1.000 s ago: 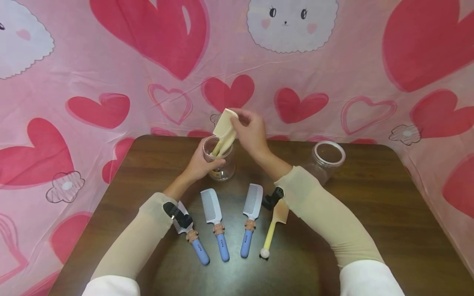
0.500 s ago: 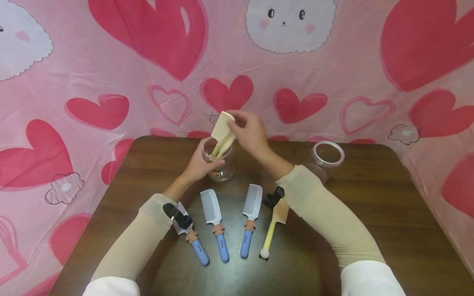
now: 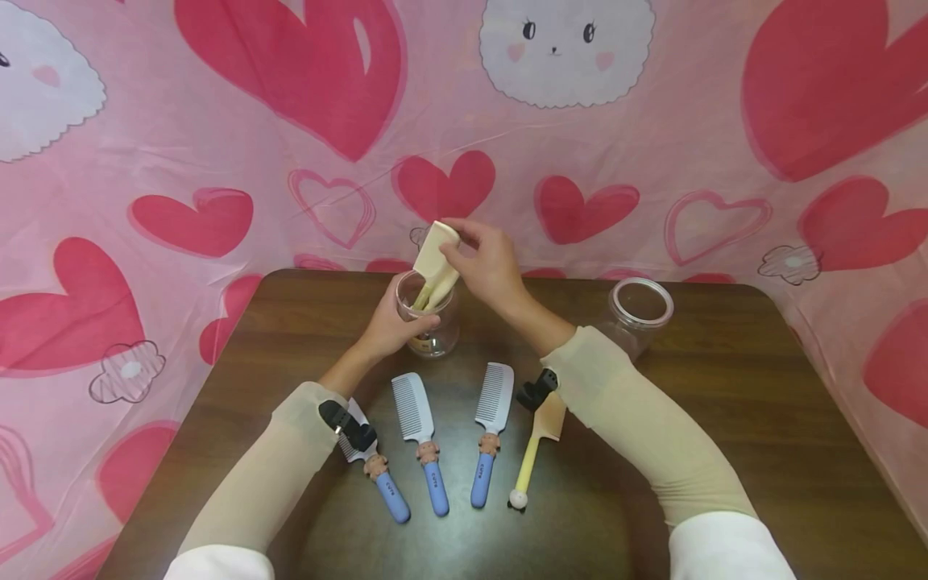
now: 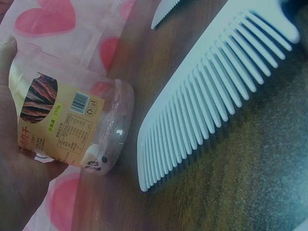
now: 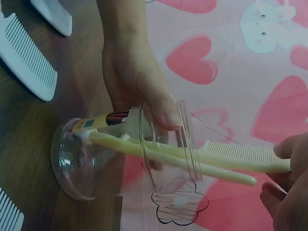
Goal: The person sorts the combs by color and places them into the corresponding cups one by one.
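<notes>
My left hand (image 3: 395,322) grips a clear plastic jar (image 3: 444,334) near the back of the table; its printed label shows in the left wrist view. A cream comb (image 3: 432,254) stands handle-down in the jar, its toothed head above the rim. My right hand (image 3: 489,262) pinches that head by its upper end. Beside it in the jar leans a second cream comb (image 5: 226,174), apart from my right fingers. A small panda-faced knob (image 4: 94,158) shows through the jar near its base.
Three blue-handled combs, the left one (image 3: 391,491), the middle one (image 3: 435,479) and the right one (image 3: 482,471), lie in front. A yellow-handled comb (image 3: 529,463) lies beside them, partly under my right forearm. Another clear jar (image 3: 629,334) stands behind that arm. A heart-patterned cloth (image 3: 587,145) hangs behind.
My right hand has come slightly down and left with the comb. The left hand keeps its grip on the jar, and the combs on the table stay in place.
</notes>
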